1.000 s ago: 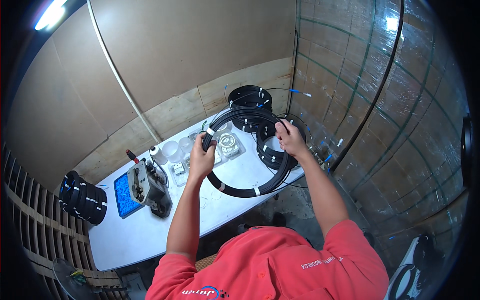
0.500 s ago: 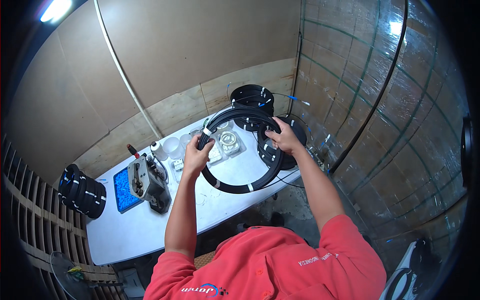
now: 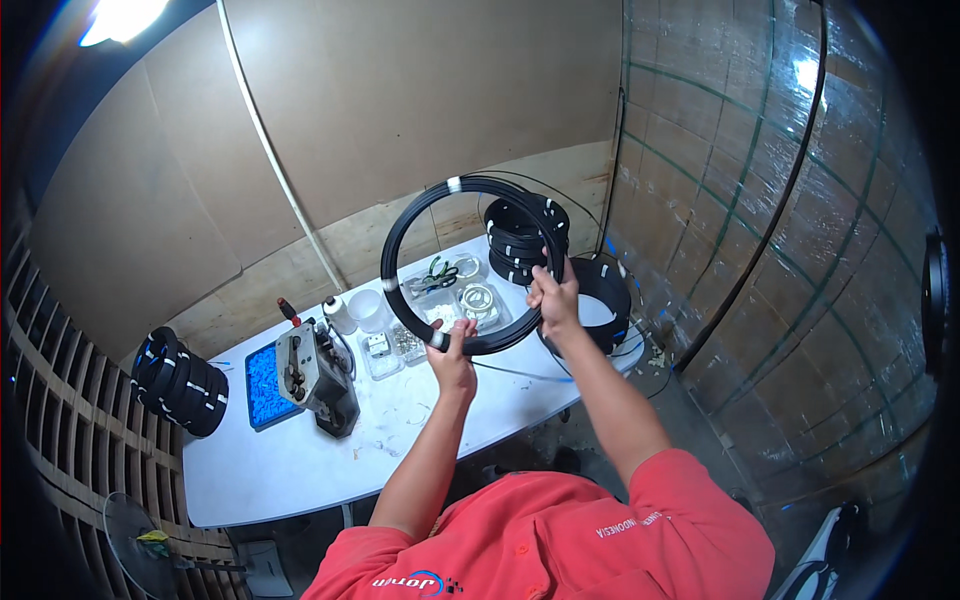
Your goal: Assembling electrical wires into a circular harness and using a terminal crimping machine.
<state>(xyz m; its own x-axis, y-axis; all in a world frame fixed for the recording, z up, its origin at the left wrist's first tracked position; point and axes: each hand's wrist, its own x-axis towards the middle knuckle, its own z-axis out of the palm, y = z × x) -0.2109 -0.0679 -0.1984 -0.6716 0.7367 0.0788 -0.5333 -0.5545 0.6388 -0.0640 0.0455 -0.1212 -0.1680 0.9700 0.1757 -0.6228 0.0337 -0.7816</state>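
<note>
A large black cable coil [image 3: 393,238], bound with white bands, is held up above the white table [image 3: 400,460]. My left hand [image 3: 452,362] grips its lower left edge beside a white band, fingers and thumb closed round it. My right hand [image 3: 555,303] is closed on the coil's right side. A loose cable end with a blue part trails to the right below the ring. Behind the coil stands a stack of black coils [image 3: 510,248], and another group of black coils [image 3: 607,295] sits at the table's right end, partly behind my right hand.
On the table stand a grey metal machine [image 3: 318,375], a tray of small blue pieces [image 3: 268,385], a white bottle [image 3: 340,317] and clear containers [image 3: 382,362]. Green-handled pliers [image 3: 438,272] lie behind. More coils [image 3: 180,385] are left; wrapped boxes [image 3: 740,200] line the right.
The coil has turned in my hands and tipped more upright. My left hand has moved right and down to its lower edge; my right hand has come slightly down and left.
</note>
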